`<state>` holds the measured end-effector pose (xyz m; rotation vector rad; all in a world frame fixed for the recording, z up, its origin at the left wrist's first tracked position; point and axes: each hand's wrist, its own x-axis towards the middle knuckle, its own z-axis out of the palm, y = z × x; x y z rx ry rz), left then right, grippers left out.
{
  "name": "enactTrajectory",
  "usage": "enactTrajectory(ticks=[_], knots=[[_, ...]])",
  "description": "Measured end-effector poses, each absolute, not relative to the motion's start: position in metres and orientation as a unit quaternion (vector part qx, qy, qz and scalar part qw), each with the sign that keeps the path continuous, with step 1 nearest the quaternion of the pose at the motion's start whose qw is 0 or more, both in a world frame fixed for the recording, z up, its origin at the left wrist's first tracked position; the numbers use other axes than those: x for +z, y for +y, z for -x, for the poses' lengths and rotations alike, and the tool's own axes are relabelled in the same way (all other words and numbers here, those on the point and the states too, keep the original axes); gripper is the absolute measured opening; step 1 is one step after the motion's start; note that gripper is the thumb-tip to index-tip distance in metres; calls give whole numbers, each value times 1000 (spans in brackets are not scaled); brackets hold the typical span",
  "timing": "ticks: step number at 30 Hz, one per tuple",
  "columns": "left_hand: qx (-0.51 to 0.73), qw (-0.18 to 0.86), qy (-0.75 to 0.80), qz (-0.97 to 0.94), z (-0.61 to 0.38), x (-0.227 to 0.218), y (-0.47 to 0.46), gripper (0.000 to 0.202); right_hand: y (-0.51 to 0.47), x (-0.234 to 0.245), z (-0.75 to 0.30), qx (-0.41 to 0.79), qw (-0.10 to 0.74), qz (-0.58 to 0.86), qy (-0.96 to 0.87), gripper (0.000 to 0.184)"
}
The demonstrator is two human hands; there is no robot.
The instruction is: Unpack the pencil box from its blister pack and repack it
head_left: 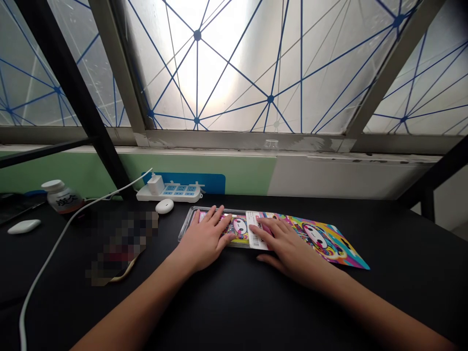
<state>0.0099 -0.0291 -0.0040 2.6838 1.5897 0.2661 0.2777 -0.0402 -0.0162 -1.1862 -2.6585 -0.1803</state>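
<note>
Hands press down on bright packaging at a black table, right of the power strip and nearer the wearer. Clear case, its printed insert showing a white cartoon face, lies flat there, its left end just beyond the strip's right end. Card, in rainbow colours with a similar face, extends from the case's right part, farther from the strip; its white panel, bearing a barcode, lies over the case. Left hand, the closer of the two to the strip, rests palm down on the case with fingers spread and nothing gripped. Right hand, farther right of the strip, lays its fingers across the white panel and card, thumb apart near the front edge; whether it pinches the card cannot be told. Plug sits in the strip's left end, and a round white disc lies just in front of it. White cable sweeps past the strip's left side toward the wearer. Pixelated item lies in front of the strip and to its left, while a bottle and a white oval sit well to its left. Patterned window rises behind the strip.
</note>
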Motion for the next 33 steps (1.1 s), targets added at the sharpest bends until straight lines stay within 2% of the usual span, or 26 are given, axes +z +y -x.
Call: enactTrajectory(ticks=[8, 14, 18, 22, 26, 28, 31, 33], knots=[[90, 43, 513, -852, -5, -6, -20, 67, -28, -20, -292, -9, 82, 382, -921, 67], [81, 62, 528, -843, 7, -5, -15, 61, -21, -15, -322, 39, 70, 414, -907, 63], [89, 71, 538, -835, 17, -7, -12, 61, -14, -3, -343, 21, 75, 435, -897, 67], [93, 78, 542, -832, 19, -8, -9, 59, -21, 22, -348, -45, 113, 434, -893, 74], [103, 97, 551, -823, 17, -5, -8, 55, -57, 37, -312, -100, 155, 399, -898, 68], [105, 108, 557, -816, 15, -3, -7, 54, -84, 33, -281, -100, 134, 361, -918, 66], [105, 108, 566, -811, 9, -3, -6, 55, -119, 12, -232, -110, 118, 274, -948, 49], [102, 102, 568, -810, 2, -3, -4, 56, -129, -5, -206, -82, 96, 222, -967, 47]])
